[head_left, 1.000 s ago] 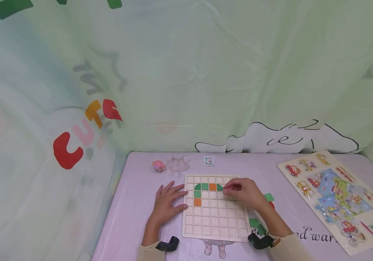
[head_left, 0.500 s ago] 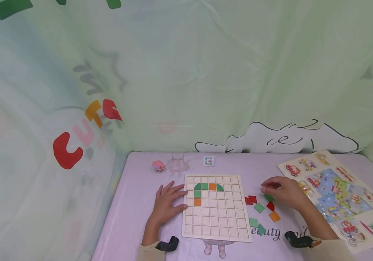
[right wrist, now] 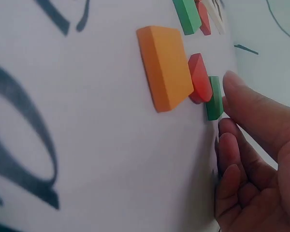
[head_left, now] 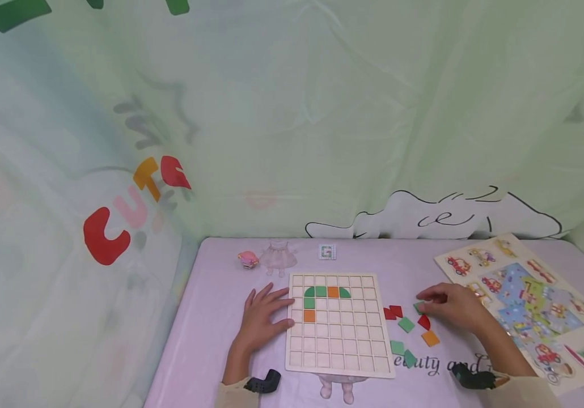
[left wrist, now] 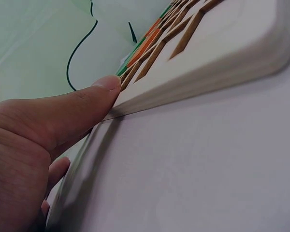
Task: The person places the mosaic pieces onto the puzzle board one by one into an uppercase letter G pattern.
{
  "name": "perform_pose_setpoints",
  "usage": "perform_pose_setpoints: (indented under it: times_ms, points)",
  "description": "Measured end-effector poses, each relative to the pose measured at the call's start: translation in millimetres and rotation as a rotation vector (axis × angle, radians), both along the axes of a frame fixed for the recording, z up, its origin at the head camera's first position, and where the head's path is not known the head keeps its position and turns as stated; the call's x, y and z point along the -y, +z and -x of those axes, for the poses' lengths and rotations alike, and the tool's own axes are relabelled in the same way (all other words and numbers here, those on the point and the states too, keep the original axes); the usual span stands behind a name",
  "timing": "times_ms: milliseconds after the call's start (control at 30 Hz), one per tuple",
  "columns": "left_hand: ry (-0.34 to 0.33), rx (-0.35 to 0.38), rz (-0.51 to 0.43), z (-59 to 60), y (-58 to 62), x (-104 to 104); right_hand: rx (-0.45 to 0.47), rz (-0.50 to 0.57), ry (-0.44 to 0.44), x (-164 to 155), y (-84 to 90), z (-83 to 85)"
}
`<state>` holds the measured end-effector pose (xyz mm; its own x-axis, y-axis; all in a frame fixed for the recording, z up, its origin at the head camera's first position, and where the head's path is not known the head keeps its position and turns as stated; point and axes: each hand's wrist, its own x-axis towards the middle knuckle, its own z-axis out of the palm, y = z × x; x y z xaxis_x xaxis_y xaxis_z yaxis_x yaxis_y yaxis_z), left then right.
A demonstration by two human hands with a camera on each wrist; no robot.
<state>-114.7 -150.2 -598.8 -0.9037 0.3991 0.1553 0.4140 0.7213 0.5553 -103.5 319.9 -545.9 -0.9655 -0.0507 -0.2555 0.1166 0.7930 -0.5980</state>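
Observation:
A pale wooden grid board lies on the table, with several green and orange tiles set in its upper left cells, such as an orange square tile. My left hand rests at the board's left side, fingers spread; in the left wrist view its thumb presses the board's edge. To the right of the board, my right hand is low over a green tile, thumb and index finger apart around it. In the right wrist view this green tile lies right beside the thumb tip.
Loose tiles lie between board and right hand: a red quarter-round tile, an orange square, and several green and red ones. A vehicle picture puzzle stands out at the right. Behind the board are a small pattern card and a pink toy.
My right hand has left the green quarter-round tile in the board's top row and moved right to the loose tiles, lowering at a green one. The left hand has stayed put.

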Motion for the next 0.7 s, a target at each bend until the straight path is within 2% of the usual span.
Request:
perform_pose_setpoints:
  times_ms: [233, 600, 700]
  points:
    - [0.005, 0.009, 0.001, 0.0, 0.5, -1.5, 0.042, 0.021, -0.027, -1.8, 0.8, -2.4]
    - [0.0, -0.049, 0.01, 0.7, -1.7, -1.1, -0.001, 0.005, -0.02, -3.0, -3.8, -0.5]
    - [-0.002, -0.043, 0.001, 0.6, -1.8, -0.2, 0.0, 0.006, -0.021, -2.0, -3.7, -0.1]
